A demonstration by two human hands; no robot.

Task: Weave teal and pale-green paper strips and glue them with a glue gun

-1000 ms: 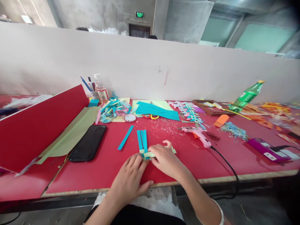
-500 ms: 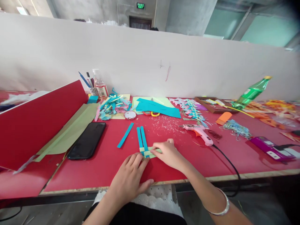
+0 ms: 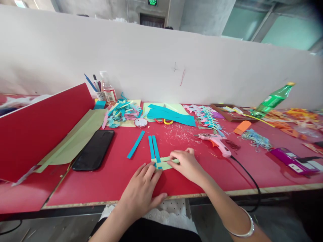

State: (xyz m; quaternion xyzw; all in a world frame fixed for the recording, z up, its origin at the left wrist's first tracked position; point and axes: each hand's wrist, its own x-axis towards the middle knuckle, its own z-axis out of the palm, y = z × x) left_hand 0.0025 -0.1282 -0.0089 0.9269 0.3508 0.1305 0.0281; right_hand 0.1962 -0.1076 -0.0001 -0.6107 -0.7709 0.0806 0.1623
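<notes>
Two blue paper strips (image 3: 154,148) stand side by side, pointing away from me, and cross light green paper strips (image 3: 164,165) at their near ends. My left hand (image 3: 141,186) lies flat at the lower left of this crossing, its fingertips pressing on the paper and its thumb spread out. On the right, my right hand (image 3: 185,163) pinches the light green strips near their right part, hiding their ends. A single loose blue paper strip (image 3: 135,145) rests on the red table to the left of the crossing.
A black phone (image 3: 94,150) lies at the left beside a leaning red board (image 3: 47,131). Right of my hands is a pink glue gun (image 3: 216,142) with its cord over the table edge. Behind lie a tape roll (image 3: 140,122), paper scraps (image 3: 122,112) and blue sheets (image 3: 171,115).
My right hand has shifted slightly right along the light green strips, and more of them shows. My left hand keeps pressing in nearly the same place. The view has tilted slightly down.
</notes>
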